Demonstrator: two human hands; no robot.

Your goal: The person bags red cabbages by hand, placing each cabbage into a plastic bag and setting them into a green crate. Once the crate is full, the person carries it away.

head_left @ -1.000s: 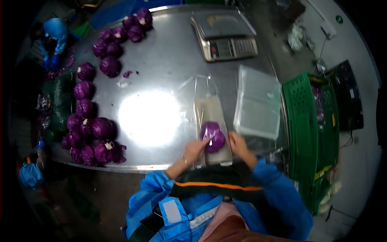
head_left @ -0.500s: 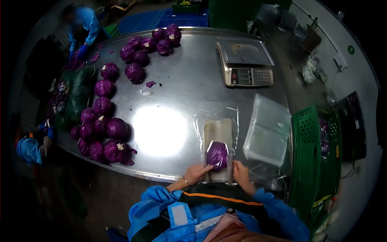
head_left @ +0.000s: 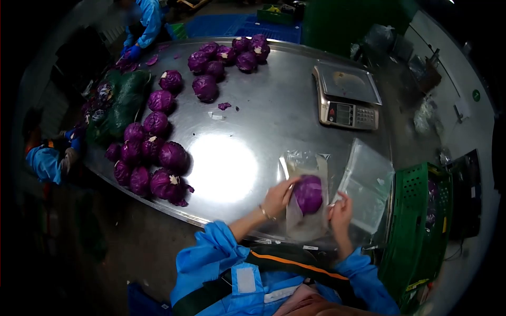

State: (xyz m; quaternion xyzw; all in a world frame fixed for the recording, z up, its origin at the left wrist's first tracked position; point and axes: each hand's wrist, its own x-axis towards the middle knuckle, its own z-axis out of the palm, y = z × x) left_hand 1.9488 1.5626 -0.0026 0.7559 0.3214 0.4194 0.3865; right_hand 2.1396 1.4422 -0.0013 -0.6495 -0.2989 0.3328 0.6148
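Note:
In front of me a red cabbage (head_left: pixel 309 195) sits wrapped in a clear plastic bag (head_left: pixel 304 225) on a pale tan sheet or board. My left hand (head_left: pixel 276 200) is at the cabbage's left side, its fingers closed at the plastic with the tips right by the cabbage. On the other side, the curled fingers of my right hand (head_left: pixel 340 210) pinch the right edge of the bag. A stack of clear plastic bags (head_left: pixel 367 187) lies just beyond my right hand.
Many red cabbages (head_left: pixel 172 158) stand along the left and far side of the metal table (head_left: pixel 263 100), beside a green net sack (head_left: pixel 129 97). A scale (head_left: pixel 348 97) is at the back right, a green crate (head_left: pixel 414 226) at the right. Two people (head_left: pixel 150 23) work at the left.
The cabbage and its bag have moved slightly away from me, and the plastic is drawn over the cabbage's left side. Both hands have risen along its sides; the camera view has shifted.

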